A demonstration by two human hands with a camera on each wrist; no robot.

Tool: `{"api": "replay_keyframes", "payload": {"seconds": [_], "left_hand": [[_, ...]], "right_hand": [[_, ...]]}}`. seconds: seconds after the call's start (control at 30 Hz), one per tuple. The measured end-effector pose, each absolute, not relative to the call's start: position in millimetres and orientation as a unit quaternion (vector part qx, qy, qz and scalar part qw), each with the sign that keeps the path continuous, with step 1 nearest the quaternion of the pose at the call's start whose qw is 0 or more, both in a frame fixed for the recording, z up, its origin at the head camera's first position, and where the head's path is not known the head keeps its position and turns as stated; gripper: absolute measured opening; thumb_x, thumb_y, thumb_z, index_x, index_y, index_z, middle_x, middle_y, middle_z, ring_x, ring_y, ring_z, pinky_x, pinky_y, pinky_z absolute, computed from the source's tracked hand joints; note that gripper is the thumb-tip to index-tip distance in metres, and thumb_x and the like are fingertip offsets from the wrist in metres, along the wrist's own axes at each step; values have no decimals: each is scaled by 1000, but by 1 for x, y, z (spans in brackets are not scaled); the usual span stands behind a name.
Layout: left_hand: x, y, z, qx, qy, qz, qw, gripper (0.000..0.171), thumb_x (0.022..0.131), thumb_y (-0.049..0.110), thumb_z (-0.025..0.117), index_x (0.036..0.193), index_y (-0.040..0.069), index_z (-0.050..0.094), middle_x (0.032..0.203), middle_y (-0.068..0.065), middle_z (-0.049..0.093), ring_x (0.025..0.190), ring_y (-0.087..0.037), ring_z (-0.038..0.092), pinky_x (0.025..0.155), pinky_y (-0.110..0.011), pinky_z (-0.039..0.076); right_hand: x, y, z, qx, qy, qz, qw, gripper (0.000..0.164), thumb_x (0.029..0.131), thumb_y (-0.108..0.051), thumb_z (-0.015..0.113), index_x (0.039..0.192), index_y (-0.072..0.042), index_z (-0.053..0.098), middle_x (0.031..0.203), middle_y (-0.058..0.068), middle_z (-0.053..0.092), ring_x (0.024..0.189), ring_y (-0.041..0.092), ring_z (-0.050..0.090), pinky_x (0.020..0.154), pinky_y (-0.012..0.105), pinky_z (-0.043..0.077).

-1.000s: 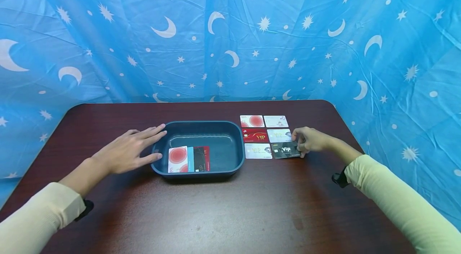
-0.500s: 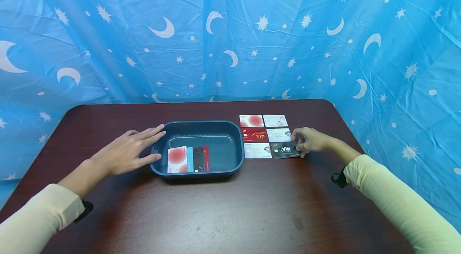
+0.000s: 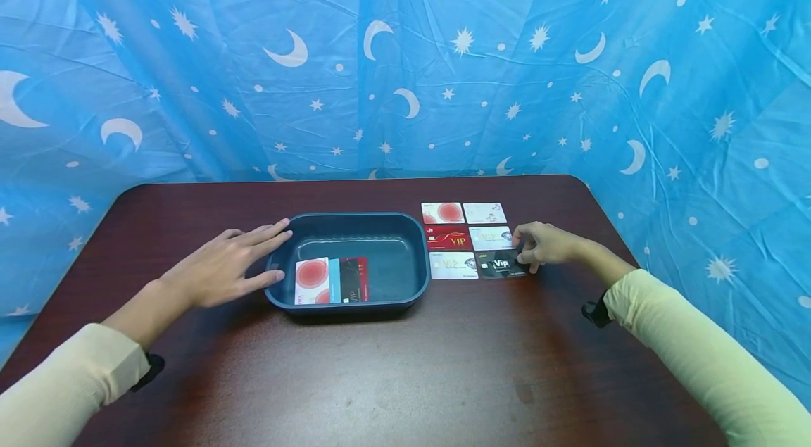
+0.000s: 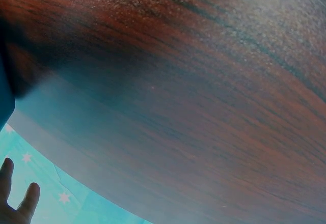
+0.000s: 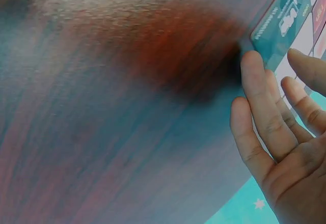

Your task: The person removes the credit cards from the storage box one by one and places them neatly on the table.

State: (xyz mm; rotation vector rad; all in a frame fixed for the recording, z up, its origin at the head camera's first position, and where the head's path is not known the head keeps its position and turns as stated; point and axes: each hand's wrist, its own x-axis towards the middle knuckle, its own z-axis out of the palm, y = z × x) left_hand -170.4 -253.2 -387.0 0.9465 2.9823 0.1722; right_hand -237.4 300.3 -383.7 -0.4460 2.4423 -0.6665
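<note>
My left hand (image 3: 222,265) rests with extended fingers at the left rim of a dark blue oblong tray (image 3: 398,271). Inside the tray lie overlapping cards: a white one with red circles (image 3: 312,274), a light blue one (image 3: 334,281), a black one (image 3: 350,278) and a red one (image 3: 364,279). My right hand (image 3: 550,247) is at the right edge of a black VIP card (image 3: 494,265), which lies flat on the table. In the right wrist view its loosely bent fingers (image 5: 272,127) are beside that black card (image 5: 280,25), pinching nothing.
Above and left of the black card, more cards lie in neat rows: a red VIP card (image 3: 448,238), white VIP cards (image 3: 453,266), a red-circle card (image 3: 442,213) and a pale flowered card (image 3: 484,213). The dark wooden table (image 3: 380,376) ends at a blue star-patterned curtain (image 3: 405,67).
My right hand has risen slightly at the black card's right edge, baring a little more of it. The left hand and the tray stay in place.
</note>
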Motion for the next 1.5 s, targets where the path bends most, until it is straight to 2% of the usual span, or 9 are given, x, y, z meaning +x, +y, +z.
{"api": "replay_keyframes", "payload": {"seconds": [0.37, 0.57, 0.7, 1.07, 1.3, 1.5], "left_hand": [[-170, -254, -388, 302, 952, 57, 3, 73, 95, 49, 59, 151, 7, 42, 157, -18, 36, 135, -40, 46, 104, -66, 36], [-169, -254, -387, 300, 952, 57, 3, 72, 94, 49, 60, 151, 7, 43, 157, -18, 37, 135, -40, 46, 104, -66, 36], [-169, -254, -387, 299, 952, 61, 1, 72, 94, 49, 60, 150, 7, 44, 156, -17, 37, 135, -40, 47, 104, -66, 37], [-170, -253, -390, 298, 952, 62, -1, 72, 94, 49, 59, 151, 7, 43, 157, -17, 36, 135, -40, 47, 104, -66, 37], [-170, -255, -390, 303, 951, 68, -5, 71, 94, 47, 60, 151, 7, 43, 157, -17, 37, 134, -40, 48, 103, -66, 37], [-171, -256, -391, 300, 951, 71, -1, 72, 94, 47, 60, 151, 7, 43, 157, -17, 36, 134, -40, 48, 104, -66, 37]], "right_hand": [[-259, 261, -348, -224, 922, -187, 256, 28, 93, -6, 65, 116, 5, 56, 90, 11, 68, 76, 21, 65, 72, 36, 52], [-269, 221, -327, -247, 925, -174, 232, 28, 92, -8, 65, 117, 2, 58, 99, 12, 67, 82, 22, 64, 74, 37, 54], [-272, 190, -320, -275, 919, -175, 224, 31, 93, -8, 64, 120, 4, 59, 100, 11, 66, 87, 25, 63, 77, 38, 53], [-274, 112, -313, -336, 895, -178, 232, 31, 94, -11, 66, 121, 3, 58, 98, 11, 69, 87, 25, 68, 77, 35, 55], [-269, 78, -318, -336, 892, -185, 240, 35, 94, -14, 68, 124, 1, 58, 103, 9, 65, 93, 21, 62, 80, 33, 54], [-267, 53, -326, -345, 877, -196, 270, 39, 94, -16, 69, 128, 1, 57, 104, 10, 68, 93, 19, 64, 81, 32, 52]]}}
